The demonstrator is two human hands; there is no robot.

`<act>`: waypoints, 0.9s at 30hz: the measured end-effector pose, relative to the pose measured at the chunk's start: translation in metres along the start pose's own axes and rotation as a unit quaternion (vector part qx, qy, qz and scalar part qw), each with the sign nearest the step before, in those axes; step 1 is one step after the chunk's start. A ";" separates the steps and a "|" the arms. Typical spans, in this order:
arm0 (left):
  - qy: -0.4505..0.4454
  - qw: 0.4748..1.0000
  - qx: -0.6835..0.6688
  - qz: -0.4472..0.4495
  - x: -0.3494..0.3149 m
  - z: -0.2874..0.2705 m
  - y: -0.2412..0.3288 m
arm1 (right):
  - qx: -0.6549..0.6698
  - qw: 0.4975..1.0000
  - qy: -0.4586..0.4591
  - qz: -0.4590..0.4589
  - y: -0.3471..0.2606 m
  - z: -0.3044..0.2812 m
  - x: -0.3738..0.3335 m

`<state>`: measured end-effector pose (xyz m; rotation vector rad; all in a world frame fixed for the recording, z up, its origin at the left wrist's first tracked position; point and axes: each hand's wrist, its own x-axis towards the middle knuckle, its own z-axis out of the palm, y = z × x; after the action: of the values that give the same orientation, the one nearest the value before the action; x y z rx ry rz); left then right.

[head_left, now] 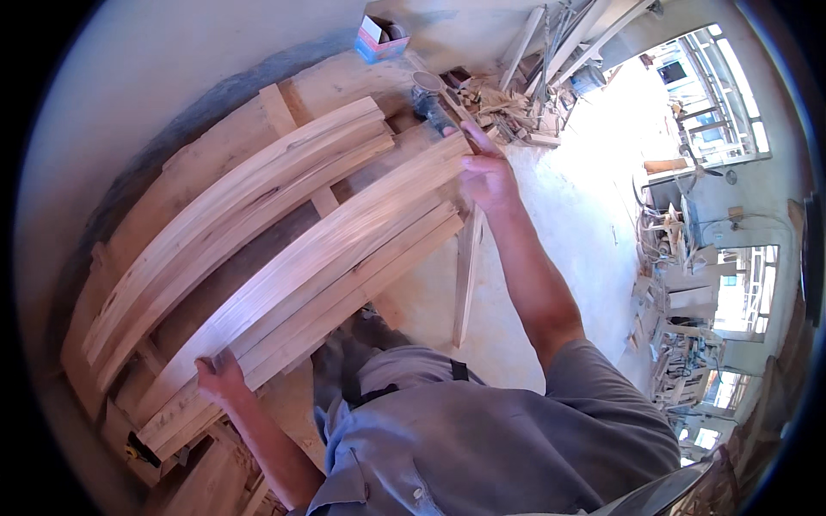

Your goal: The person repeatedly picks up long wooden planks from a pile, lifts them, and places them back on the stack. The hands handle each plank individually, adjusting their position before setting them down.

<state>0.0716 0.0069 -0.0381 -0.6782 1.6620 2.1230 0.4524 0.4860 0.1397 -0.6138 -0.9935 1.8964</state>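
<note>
A long pale wooden plank [323, 236] lies slantwise on the workbench, bowed by the lens. My left hand [222, 378] is closed on its near edge toward the lower left end, thumb and fingers bent. At the upper right end my right hand [489, 176] grips the plank, thumb on top and fingertips at the far edge. Beside it on my side run more planks [361, 279]. Across a dark gap lies another pair of planks [245, 202]. Just past my right hand sits a dark tool [423, 101] with a round pale face.
Against the wall stands an open cardboard box [383, 41] with round things inside. Wood offcuts [508, 112] pile up beyond the bench, below leaning boards [585, 39]. A wooden leg [467, 279] slants to the floor. More timber [684, 361] lines the right wall.
</note>
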 end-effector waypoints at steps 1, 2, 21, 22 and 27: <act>-0.005 1.000 -0.004 0.001 0.000 -0.003 0.001 | 0.005 1.000 -0.007 -0.003 -0.004 -0.001 -0.004; 0.019 0.990 -0.124 -0.057 -0.019 0.020 0.011 | 0.008 1.000 -0.008 -0.008 -0.007 -0.007 -0.010; 0.013 0.918 -0.388 -0.076 -0.070 0.029 0.029 | -0.007 0.994 -0.087 -0.060 -0.038 -0.030 -0.068; 0.029 0.907 -0.414 -0.077 -0.072 0.031 0.030 | -0.009 0.993 -0.095 -0.064 -0.038 -0.030 -0.070; 0.040 0.876 -0.472 -0.088 -0.083 0.039 0.045 | -0.052 0.989 -0.099 -0.101 -0.033 -0.036 -0.068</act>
<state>0.1089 0.0347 0.0521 -1.1231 0.4377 2.7109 0.5277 0.4501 0.1484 -0.3733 -1.2407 1.7577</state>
